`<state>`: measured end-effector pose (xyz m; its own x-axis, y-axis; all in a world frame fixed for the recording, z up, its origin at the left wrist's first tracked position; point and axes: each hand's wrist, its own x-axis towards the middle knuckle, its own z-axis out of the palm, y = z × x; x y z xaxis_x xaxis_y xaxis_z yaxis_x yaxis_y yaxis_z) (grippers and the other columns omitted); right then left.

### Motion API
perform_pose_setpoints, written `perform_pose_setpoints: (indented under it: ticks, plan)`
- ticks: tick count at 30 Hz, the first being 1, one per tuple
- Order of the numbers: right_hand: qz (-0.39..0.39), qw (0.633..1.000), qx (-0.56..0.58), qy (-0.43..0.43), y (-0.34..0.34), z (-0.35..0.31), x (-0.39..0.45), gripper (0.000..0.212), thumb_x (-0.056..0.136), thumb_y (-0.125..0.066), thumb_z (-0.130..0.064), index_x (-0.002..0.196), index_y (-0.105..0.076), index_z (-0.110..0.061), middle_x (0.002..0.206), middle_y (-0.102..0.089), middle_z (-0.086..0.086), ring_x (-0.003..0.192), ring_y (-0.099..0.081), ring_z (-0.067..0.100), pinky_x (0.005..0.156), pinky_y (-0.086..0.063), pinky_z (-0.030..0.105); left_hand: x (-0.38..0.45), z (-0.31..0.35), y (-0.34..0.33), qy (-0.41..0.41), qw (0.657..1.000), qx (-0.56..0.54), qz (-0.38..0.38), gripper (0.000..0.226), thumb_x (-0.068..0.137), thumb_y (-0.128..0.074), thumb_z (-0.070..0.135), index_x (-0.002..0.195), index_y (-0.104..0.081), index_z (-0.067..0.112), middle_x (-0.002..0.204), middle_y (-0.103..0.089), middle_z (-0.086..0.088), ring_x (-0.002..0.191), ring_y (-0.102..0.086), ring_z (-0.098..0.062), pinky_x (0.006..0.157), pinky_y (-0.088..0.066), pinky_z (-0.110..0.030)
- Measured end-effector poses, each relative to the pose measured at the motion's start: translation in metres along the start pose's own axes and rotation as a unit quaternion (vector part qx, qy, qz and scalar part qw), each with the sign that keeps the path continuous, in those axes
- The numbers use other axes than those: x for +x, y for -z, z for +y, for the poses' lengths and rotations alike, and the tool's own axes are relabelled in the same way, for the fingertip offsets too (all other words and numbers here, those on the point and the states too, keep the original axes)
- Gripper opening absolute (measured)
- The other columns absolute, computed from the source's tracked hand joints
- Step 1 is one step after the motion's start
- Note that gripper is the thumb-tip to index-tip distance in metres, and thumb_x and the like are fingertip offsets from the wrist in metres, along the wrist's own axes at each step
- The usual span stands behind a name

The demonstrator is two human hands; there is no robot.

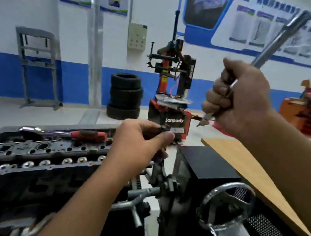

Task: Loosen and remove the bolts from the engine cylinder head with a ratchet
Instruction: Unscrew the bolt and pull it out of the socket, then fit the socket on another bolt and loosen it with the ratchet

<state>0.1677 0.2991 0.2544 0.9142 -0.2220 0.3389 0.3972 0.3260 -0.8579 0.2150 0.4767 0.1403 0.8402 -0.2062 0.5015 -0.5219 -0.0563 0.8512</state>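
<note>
A person works over an engine cylinder head [29, 157] mounted on a stand in a workshop w/ blue-and-white walls. The right hand [239, 102], raised well above the head, is fisted around a long metal bar tool [281, 37] whose shaft slants up and to the right; a short pointed end pokes out below the fist. The tool's upper tip is blurred, so its type cannot be told. The left hand [139, 141], at the right end of the cylinder head, pinches a small dark part [164, 128] between thumb and fingertips; too small and blurred to say whether it is a bolt. A red-handled ratchet [63, 133] lies flat along the far edge of the cylinder head, apart from both hands. The head's top face shows rows of round bores and holes; the near row holds shiny round metal pieces [45, 163], one per recess. Right of the head: a black box [208, 166], a chrome handwheel [226, 205] and a wooden board [243, 171]. In the background, a stack of tyres [125, 96] stands on the floor beside a red tyre-changing machine [171, 92]; posters hang on the wall.
</note>
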Motion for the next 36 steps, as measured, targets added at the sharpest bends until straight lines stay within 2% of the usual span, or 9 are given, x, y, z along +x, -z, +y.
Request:
perform_pose_setpoints:
  ticks: [3,7,11,16,20,23,25,30,36]
  plan:
    - [0.102,0.987,-0.078,-0.095,0.1,-0.002,-0.043,0.044,0.104,-0.055,-0.037,0.064,-0.046,-0.021,0.057,-0.033,-0.001,0.038,-0.023,0.011,0.04,-0.024,0.022,-0.003,0.024,-0.087,0.086,0.986,-0.138,-0.048,0.022,0.093,-0.077,0.024,0.081,-0.073,0.006,0.057,-0.066,-0.002,0.051,-0.071,-0.022,0.048,-0.057,-0.031]
    - [0.198,0.961,-0.087,-0.173,0.201,0.035,-0.127,0.041,0.101,-0.061,-0.046,0.079,-0.059,-0.012,0.058,-0.045,0.002,0.036,-0.025,0.01,0.039,-0.02,0.017,-0.025,0.037,-0.215,0.148,0.975,-0.097,-0.138,0.03,0.09,-0.081,0.035,0.082,-0.073,0.007,0.051,-0.062,0.004,0.044,-0.059,-0.012,0.043,-0.041,-0.02]
    - [0.281,0.951,0.005,-0.133,0.274,0.047,-0.196,0.037,0.097,-0.069,-0.044,0.099,-0.064,-0.007,0.067,-0.045,0.012,0.035,-0.027,0.011,0.039,-0.022,0.019,-0.075,0.047,-0.323,0.197,0.952,-0.049,-0.23,0.028,0.086,-0.085,0.039,0.087,-0.076,0.013,0.075,-0.074,-0.002,0.063,-0.065,-0.015,0.055,-0.049,-0.025]
    - [0.366,0.927,0.001,-0.076,0.345,0.026,-0.253,0.027,0.102,-0.063,-0.016,0.078,-0.05,-0.013,0.06,-0.037,0.008,0.032,-0.027,0.01,0.037,-0.023,0.016,-0.125,0.061,-0.412,0.244,0.914,-0.04,-0.321,0.029,0.098,-0.072,0.037,0.097,-0.077,0.008,0.086,-0.073,-0.008,0.081,-0.068,-0.027,0.074,-0.056,-0.037]
    - [0.487,0.862,-0.127,-0.064,0.399,-0.014,-0.284,0.02,0.094,-0.072,-0.014,0.081,-0.059,-0.009,0.051,-0.043,0.002,0.036,-0.032,0.013,0.037,-0.026,0.022,-0.16,0.07,-0.454,0.249,0.885,-0.042,-0.39,0.028,0.103,-0.064,0.035,0.116,-0.072,0.012,0.105,-0.075,-0.007,0.09,-0.071,-0.022,0.072,-0.061,-0.035]
    - [0.559,0.791,-0.225,-0.107,0.441,-0.043,-0.299,0.016,0.092,-0.071,-0.017,0.096,-0.065,-0.003,0.064,-0.061,0.007,0.045,-0.043,0.016,0.041,-0.035,0.027,-0.178,0.065,-0.472,0.228,0.896,-0.011,-0.381,0.031,0.102,-0.063,0.041,0.117,-0.072,0.015,0.101,-0.072,0.0,0.095,-0.067,-0.017,0.083,-0.062,-0.037]
    - [0.571,0.769,-0.243,-0.153,0.46,-0.05,-0.308,0.018,0.094,-0.068,-0.021,0.099,-0.066,-0.005,0.075,-0.072,0.012,0.046,-0.044,0.016,0.042,-0.037,0.028,-0.188,0.06,-0.479,0.227,0.896,0.004,-0.381,0.026,0.103,-0.061,0.041,0.116,-0.071,0.021,0.098,-0.067,0.008,0.093,-0.061,-0.01,0.089,-0.055,-0.036]
    - [0.561,0.774,-0.178,-0.234,0.482,-0.04,-0.331,0.014,0.097,-0.063,-0.018,0.105,-0.066,-0.007,0.083,-0.079,0.012,0.04,-0.043,0.01,0.038,-0.036,0.023,-0.198,0.047,-0.484,0.191,0.892,0.06,-0.405,0.05,0.092,-0.074,0.037,0.139,-0.061,0.023,0.138,-0.062,0.0,0.122,-0.059,-0.021,0.106,-0.051,-0.042]
    - [0.57,0.791,-0.111,-0.192,0.488,-0.041,-0.331,0.014,0.097,-0.062,-0.016,0.107,-0.066,-0.007,0.099,-0.077,0.013,0.04,-0.044,0.007,0.038,-0.036,0.024,-0.197,0.049,-0.499,0.127,0.879,0.125,-0.442,0.077,0.079,-0.083,0.047,0.147,-0.052,0.032,0.144,-0.058,0.0,0.128,-0.057,-0.022,0.106,-0.052,-0.046]
